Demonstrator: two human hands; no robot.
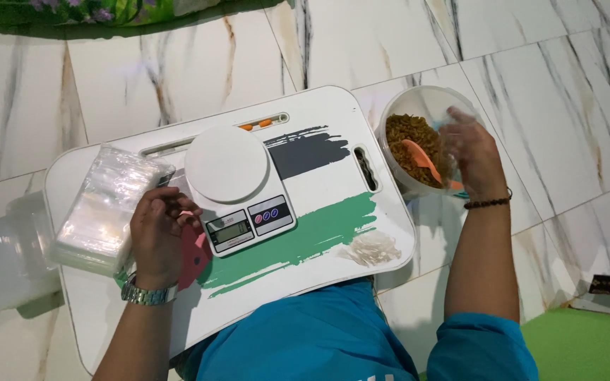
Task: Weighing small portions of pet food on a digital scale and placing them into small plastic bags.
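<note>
The right hand (473, 152) reaches over the rim of a clear round tub (397, 113) of brown crumbly food, which stands on the marble floor (531, 63) just beside the table's far right corner. Its grip seems closed on a thin clear bag (453, 137), though blur makes that hard to confirm. An orange scoop (420, 157) lies in the food just left of the fingers. The left hand (160, 233) rests on the white lap table (333, 113), fingers loosely curled and holding nothing, touching a stack of clear plastic bags (104, 208) at its left. Just right of it stands a white kitchen scale (227, 164), its round platform bare.
</note>
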